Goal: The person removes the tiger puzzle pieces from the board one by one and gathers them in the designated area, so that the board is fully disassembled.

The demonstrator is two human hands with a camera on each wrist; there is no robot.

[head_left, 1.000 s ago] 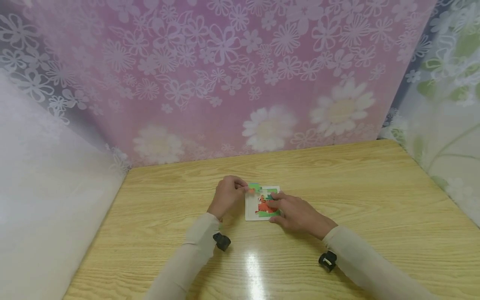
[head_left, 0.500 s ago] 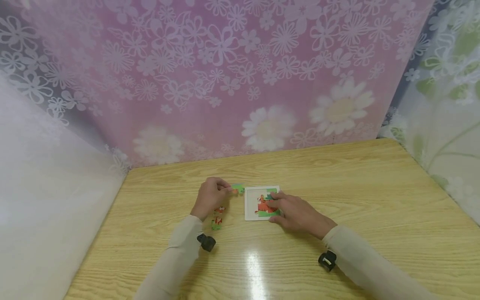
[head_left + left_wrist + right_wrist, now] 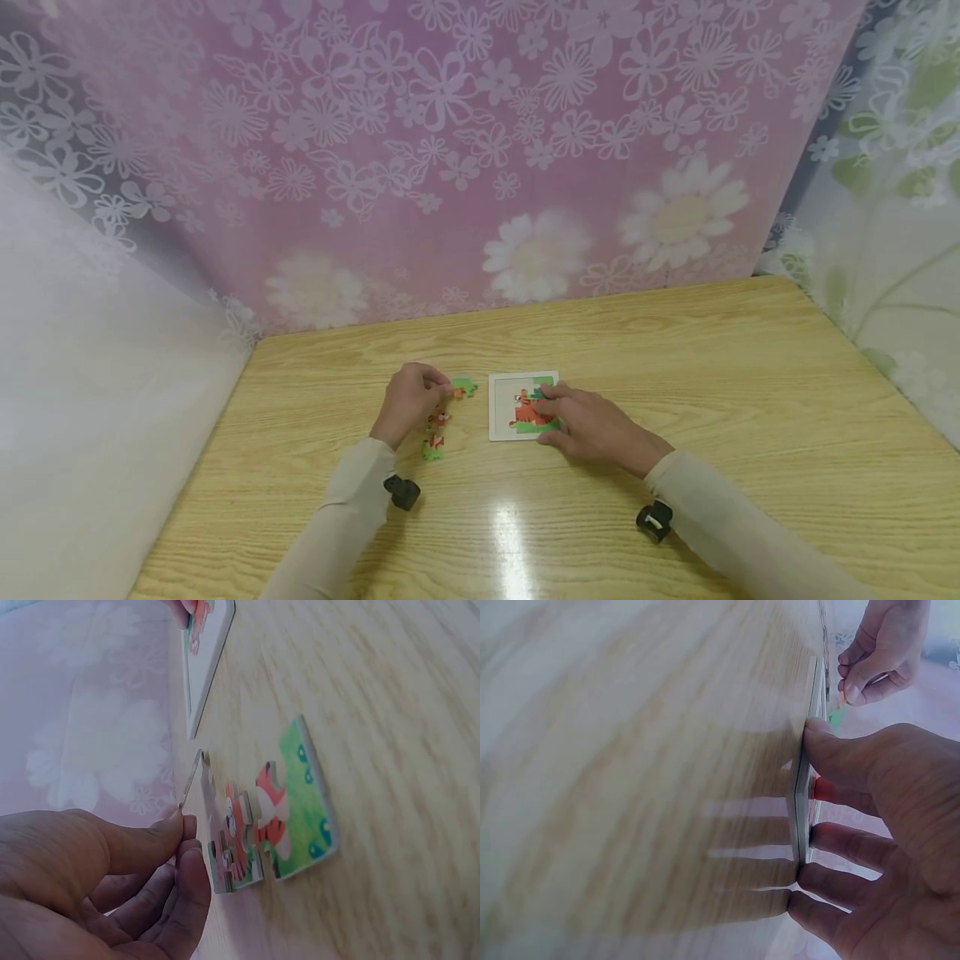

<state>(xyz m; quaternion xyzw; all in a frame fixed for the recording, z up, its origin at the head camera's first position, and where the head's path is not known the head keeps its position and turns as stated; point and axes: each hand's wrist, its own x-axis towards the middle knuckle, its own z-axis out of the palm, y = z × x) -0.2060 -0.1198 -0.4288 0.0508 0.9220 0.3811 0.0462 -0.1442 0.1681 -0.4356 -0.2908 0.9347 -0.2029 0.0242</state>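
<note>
My left hand (image 3: 411, 402) pinches a green and orange jigsaw piece (image 3: 466, 387) between thumb and fingertips, left of the puzzle board. In the left wrist view that piece (image 3: 193, 777) is nearly edge-on. The puzzle board (image 3: 504, 406), white-framed, lies flat with a partly filled orange and green picture on its right side. Across that side rests my right hand (image 3: 596, 423), fingers extended and hiding part of the picture. Its thumb touches the board's near edge (image 3: 801, 814) in the right wrist view. Loose jigsaw pieces (image 3: 306, 806) lie just beside my left hand.
The wooden table (image 3: 675, 358) stretches around the board on all sides. A pink floral curtain (image 3: 420, 183) hangs along its back edge. Pale sheets stand at the left (image 3: 97, 375) and right (image 3: 892, 250).
My left hand has drawn the pinched piece leftward from above the board's upper left corner, then slightly nearer. Loose pieces beneath that arm have come into view. My right hand stays put.
</note>
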